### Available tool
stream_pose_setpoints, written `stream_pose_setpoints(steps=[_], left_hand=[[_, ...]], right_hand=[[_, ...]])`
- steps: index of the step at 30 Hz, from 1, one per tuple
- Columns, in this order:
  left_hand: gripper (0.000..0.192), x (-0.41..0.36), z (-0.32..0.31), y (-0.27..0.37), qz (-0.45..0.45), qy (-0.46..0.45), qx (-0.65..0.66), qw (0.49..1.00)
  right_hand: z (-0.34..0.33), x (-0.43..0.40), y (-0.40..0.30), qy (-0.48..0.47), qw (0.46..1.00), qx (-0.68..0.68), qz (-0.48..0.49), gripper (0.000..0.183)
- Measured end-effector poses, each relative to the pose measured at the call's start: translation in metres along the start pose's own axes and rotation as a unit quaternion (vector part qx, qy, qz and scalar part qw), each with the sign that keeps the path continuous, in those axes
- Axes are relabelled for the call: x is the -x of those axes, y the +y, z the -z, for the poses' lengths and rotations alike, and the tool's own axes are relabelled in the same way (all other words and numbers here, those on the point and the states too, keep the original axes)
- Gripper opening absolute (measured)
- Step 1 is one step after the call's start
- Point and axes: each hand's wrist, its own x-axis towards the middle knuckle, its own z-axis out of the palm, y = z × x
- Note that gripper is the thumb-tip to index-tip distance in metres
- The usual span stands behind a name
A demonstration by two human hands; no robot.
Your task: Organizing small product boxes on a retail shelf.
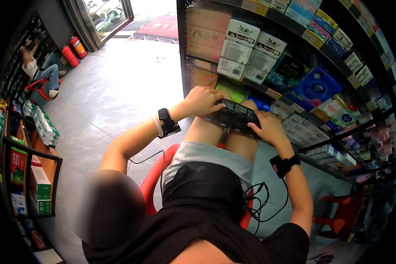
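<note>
Across my knees lies a dark, long, flat package [237, 114] with pale printing, probably a tissue pack. My left hand [204, 100] grips its left end, thumb on the upper face. At the opposite end my right hand [268, 124] holds it the same way, with the thumb lying over the printed side. The fingers curled beneath the package are mostly hidden. Just beyond it stands the lower part of a shelf unit, where a green pack [231, 90] and a blue pack [260, 103] show past my knees.
White tissue packs [239, 49] and a blue pack [316, 85] fill the shelf ahead. Black cables [260, 201] hang by the red chair [151, 178] under me. A person [43, 67] sits far left near fire extinguishers [77, 47]. Another red stool [341, 214] stands right.
</note>
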Motion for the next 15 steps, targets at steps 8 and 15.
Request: stream_pose_setpoints(steps=[8,15], left_hand=[[0.088,0.001,0.016,-0.004,-0.043,-0.158,0.053,0.985],[0.094,0.043,-0.021,-0.002,-0.162,-0.057,-0.029,0.985]], right_hand=[[0.020,0.006,0.025,-0.217,0.959,-0.175,0.053,0.059],[-0.013,0.033,0.025,-0.153,0.965,-0.195,0.087,0.084]])
